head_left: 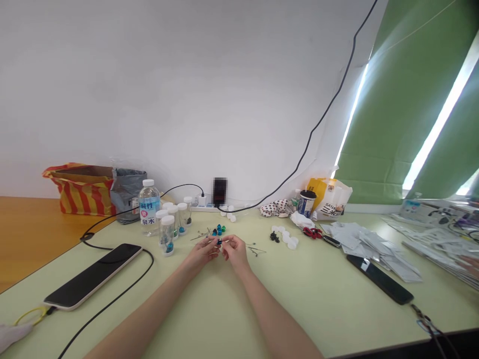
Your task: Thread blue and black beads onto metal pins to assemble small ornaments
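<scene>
My left hand (pixel 204 251) and my right hand (pixel 235 251) meet at the middle of the pale green table (pixel 262 299). Between their fingertips they pinch a small blue bead on a thin metal pin (pixel 219 242). Loose blue and green beads (pixel 219 230) lie just beyond my fingers. Thin metal pins (pixel 200 235) are scattered to the left, and more wire pieces (pixel 256 251) lie right of my right hand. Clear capped vials holding beads (pixel 167 234) stand to the left.
A water bottle (pixel 148 207), a black-backed phone (pixel 93 275) and a cable (pixel 119 294) lie left. Black beads (pixel 274 237), white caps (pixel 287 238), red scissors (pixel 312 233), a second phone (pixel 374 279) and paper packets (pixel 370 252) lie right. A co-worker's hand (pixel 470 266) shows at the right edge.
</scene>
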